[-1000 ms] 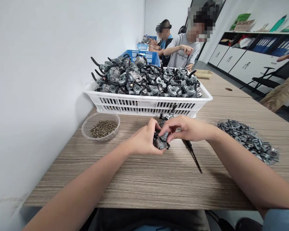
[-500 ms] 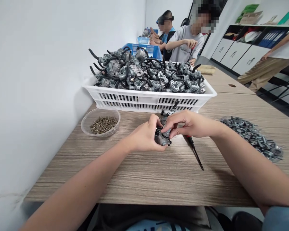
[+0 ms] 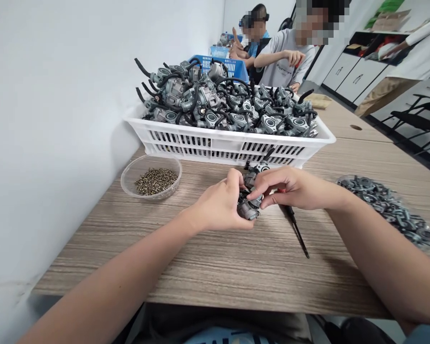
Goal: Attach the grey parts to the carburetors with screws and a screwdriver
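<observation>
My left hand (image 3: 220,203) is wrapped round a grey metal carburetor (image 3: 249,211), which it holds low over the table. From the right, my right hand (image 3: 294,187) pinches a small grey part (image 3: 257,201) against the carburetor's upper side; my fingers partly cover it. Just behind my hands stands a second carburetor (image 3: 262,168) with a black hose. A screwdriver (image 3: 298,231) lies below my right hand, its black shaft pointing toward me and its red and black handle partly hidden.
A white crate (image 3: 200,132) heaped with carburetors spans the back. At left, a clear plastic bowl (image 3: 123,185) contains small screws (image 3: 155,181). Many loose grey parts (image 3: 390,210) lie in a clear wrapping at right. Co-workers (image 3: 284,57) sit beyond a blue crate (image 3: 238,70).
The view has shifted slightly, so the table things appear a little to the right. My hands keep nearly the same grip on the carburetor. A person at far right has moved an arm toward the shelf.
</observation>
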Available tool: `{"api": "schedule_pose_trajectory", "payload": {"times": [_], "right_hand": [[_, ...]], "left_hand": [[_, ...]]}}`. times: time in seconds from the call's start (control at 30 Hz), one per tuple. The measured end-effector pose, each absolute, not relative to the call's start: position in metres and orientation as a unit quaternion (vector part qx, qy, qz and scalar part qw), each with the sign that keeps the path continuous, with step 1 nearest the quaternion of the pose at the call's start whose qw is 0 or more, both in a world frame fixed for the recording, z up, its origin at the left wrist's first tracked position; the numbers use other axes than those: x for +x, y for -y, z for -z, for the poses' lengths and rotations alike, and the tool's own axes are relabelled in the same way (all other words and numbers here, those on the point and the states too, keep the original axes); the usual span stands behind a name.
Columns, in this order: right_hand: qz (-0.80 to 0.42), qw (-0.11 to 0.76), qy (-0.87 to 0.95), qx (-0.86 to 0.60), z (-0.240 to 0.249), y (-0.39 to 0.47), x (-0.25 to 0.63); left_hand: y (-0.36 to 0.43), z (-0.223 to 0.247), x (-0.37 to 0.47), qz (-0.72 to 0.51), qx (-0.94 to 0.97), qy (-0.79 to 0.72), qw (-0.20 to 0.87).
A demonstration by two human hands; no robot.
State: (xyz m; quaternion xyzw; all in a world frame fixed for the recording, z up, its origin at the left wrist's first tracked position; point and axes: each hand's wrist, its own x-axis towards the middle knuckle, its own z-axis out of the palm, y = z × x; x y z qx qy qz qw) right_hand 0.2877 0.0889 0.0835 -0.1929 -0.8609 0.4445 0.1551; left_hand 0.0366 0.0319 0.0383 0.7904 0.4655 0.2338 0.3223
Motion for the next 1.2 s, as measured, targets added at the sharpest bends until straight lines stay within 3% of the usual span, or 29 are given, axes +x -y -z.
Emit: {"api": "schedule_pose_trajectory", "payload": {"times": [0.23,0.6,0.87,1.2], "right_hand": [[-0.398,0.188,0.875,-0.202,-0.082,-0.085,0.287],[-0.337,0.167,0.894,-0.245,-0.087,-0.073,0.289],[-0.363,0.178,0.878,-0.255,-0.089,-0.074,0.285],[-0.237,0.21,0.93,-0.186,-0.086,-0.063,0.28]], "left_hand": [[-0.029,-0.04,0.037,-0.242,0.765,-0.499,0.328],[-0.021,-0.042,0.042,-0.233,0.749,-0.532,0.318],[-0.019,-0.042,0.041,-0.224,0.751,-0.545,0.299],[-0.016,-0.024,0.04,-0.274,0.748,-0.547,0.258]]}}
